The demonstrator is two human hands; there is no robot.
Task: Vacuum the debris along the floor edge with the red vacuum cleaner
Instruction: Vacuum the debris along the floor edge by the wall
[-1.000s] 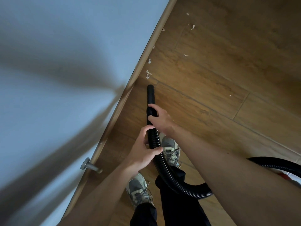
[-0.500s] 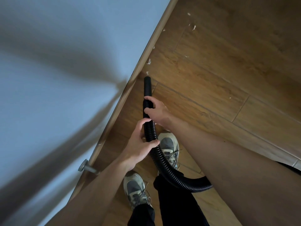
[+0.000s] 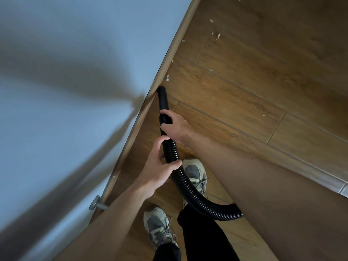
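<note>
A black ribbed vacuum hose (image 3: 190, 189) runs from under my right forearm up to a smooth black nozzle (image 3: 162, 97), whose tip touches the wooden skirting board (image 3: 169, 51). My right hand (image 3: 176, 127) grips the hose just behind the nozzle. My left hand (image 3: 160, 166) grips the hose lower down. A white scrap of debris (image 3: 167, 77) lies against the skirting just beyond the nozzle tip. More white scraps (image 3: 218, 35) are scattered farther along the floor edge. The red vacuum body is out of view.
A pale blue wall (image 3: 75, 91) fills the left side. A metal door stopper (image 3: 97, 204) sticks out of the skirting near my left forearm. My two grey sneakers (image 3: 195, 174) stand on the wood-look floor (image 3: 263, 91). A lighter strip (image 3: 344, 191) shows at the right edge.
The nozzle has moved forward along the skirting board, and the scraps that lay just ahead of it are gone. Both hands moved with the hose. The view shifted forward.
</note>
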